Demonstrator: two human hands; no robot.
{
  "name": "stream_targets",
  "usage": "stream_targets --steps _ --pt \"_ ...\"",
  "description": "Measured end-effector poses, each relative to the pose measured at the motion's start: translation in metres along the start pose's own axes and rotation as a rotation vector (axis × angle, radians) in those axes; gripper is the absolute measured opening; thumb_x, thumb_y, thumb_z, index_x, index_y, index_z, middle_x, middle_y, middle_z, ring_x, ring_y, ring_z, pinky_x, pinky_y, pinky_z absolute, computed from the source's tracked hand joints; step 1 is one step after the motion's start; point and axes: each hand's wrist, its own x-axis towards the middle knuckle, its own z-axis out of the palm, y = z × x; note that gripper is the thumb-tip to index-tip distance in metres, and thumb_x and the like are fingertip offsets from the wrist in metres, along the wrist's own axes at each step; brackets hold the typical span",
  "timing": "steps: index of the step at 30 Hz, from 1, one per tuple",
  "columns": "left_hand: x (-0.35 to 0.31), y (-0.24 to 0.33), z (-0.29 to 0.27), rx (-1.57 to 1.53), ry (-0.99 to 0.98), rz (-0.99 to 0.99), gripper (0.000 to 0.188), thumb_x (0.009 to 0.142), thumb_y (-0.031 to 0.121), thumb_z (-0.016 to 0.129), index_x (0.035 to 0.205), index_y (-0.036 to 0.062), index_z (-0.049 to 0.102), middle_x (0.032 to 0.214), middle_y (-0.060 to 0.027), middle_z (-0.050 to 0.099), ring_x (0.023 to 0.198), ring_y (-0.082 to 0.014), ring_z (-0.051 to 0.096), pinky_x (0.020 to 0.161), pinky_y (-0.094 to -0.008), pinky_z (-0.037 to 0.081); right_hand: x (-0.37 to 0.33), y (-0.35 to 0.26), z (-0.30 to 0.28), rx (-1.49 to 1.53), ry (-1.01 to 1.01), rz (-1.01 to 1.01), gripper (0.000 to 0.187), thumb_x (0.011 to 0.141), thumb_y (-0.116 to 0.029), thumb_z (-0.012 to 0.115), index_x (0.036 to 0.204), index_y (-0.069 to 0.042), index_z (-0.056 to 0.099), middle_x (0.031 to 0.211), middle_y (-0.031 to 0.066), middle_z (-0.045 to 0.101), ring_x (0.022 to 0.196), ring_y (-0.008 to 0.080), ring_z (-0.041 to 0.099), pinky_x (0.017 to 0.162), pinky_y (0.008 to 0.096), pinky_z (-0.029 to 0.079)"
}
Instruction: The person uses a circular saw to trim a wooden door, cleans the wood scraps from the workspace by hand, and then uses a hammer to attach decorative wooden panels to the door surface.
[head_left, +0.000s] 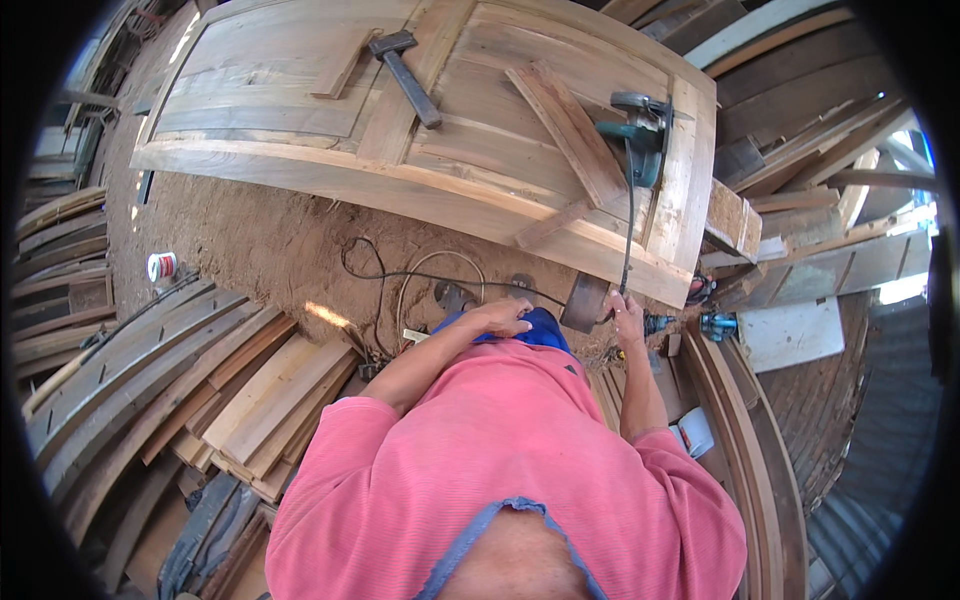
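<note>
Pink shirt point(500, 430) of finely striped cloth is nearest. From left, sawn planks point(270, 410) lie in rough stacks; then a hammer point(405, 80) rests on the pale, grained door point(300, 60) with recessed panels. Left hand point(500, 318) has fingers loosely bent; whether it holds something, I cannot tell. Beyond it, a flat board point(572, 135) lies slanting. Right hand point(628, 318) pinches the thin black cord point(629, 230), which rises to the dark-green power tool point(645, 150) on the door, ahead of this hand.

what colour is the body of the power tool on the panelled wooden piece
Teal green; the power tool shows best in the head view.
</note>
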Motion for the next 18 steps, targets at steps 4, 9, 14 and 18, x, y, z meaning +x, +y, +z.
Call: stream_targets --steps 4,9,14,18 --pt "-0.001 0.001 0.002 0.053 -0.094 -0.036 0.06 0.089 0.031 0.068 0.138 0.001 0.053 0.132 -0.0224 0.062 0.124 -0.0338 0.059 0.103 -0.0422 0.047 -0.019 0.009 0.009 0.213 -0.054 0.154 0.034 0.095 -0.039 0.069 0.085 -0.008 0.059 0.07 0.0023 0.057 0.056 0.0143 0.053 0.055 0.0327 0.044" --pt "-0.012 0.015 -0.002 0.048 -0.042 0.082 0.07 0.087 0.032 0.07 0.144 0.0005 0.047 0.146 -0.0209 0.051 0.134 -0.034 0.05 0.112 -0.0415 0.04 -0.071 -0.07 0.069 0.636 -0.303 0.379 0.028 0.097 -0.035 0.068 0.096 -0.007 0.064 0.071 0.0014 0.056 0.058 0.0165 0.055 0.059 0.0348 0.049" --pt "-0.021 0.029 -0.012 -0.058 -0.094 0.108 0.063 0.083 0.034 0.073 0.135 0.0025 0.056 0.129 -0.02 0.063 0.122 -0.0325 0.059 0.105 -0.0405 0.046 -0.073 -0.13 0.152 0.87 -0.395 0.046 0.026 0.093 -0.028 0.072 0.097 -0.004 0.065 0.075 0.0027 0.061 0.065 0.0148 0.058 0.06 0.0319 0.047" --pt "-0.05 0.003 -0.042 -0.183 0.212 0.091 0.043 0.083 0.031 0.071 0.116 0.005 0.066 0.098 -0.0167 0.073 0.094 -0.0288 0.07 0.086 -0.0407 0.054 -0.068 -0.214 0.161 -0.342 -0.453 -0.076 0.039 0.095 -0.036 0.065 0.094 0.002 0.069 0.085 0.0144 0.071 0.074 0.0275 0.067 0.067 0.0399 0.053"
